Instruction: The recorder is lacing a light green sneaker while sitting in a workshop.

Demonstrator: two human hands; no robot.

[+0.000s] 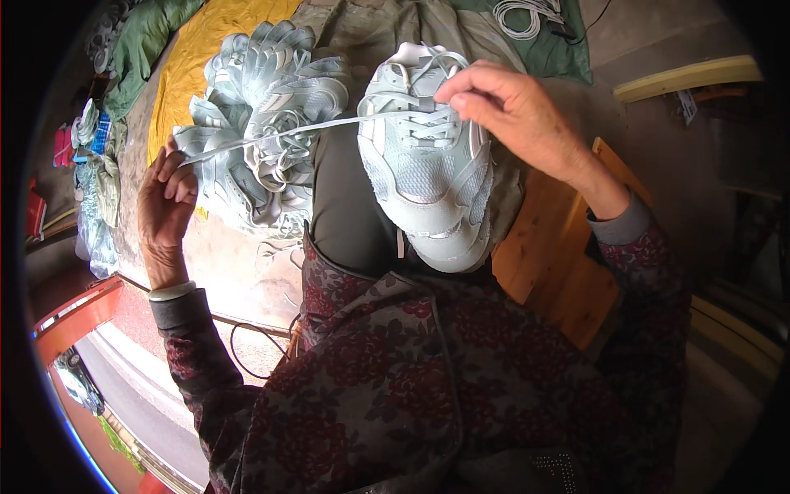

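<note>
A pale grey-green sneaker (424, 165) rests on my lap, its toe toward me; a second shoe seems to lie beneath it. Crossed laces run over its tongue. My left hand (169, 198), out to the left, pinches the end of a long flat shoelace (284, 133). That lace stretches taut back to the sneaker's upper eyelets. Over the right side of the shoe's opening, my right hand (502, 107) is closed, thumb against forefinger, near the lace; what sits between the fingertips is hidden.
A heap of similar sneakers (255, 107) stands left of my lap, by a yellow cloth (185, 78). Wooden boards (555, 255) are at my right. A coil of white cable (527, 18) lies on green cloth at the far right. Bags and bundled items line the left side.
</note>
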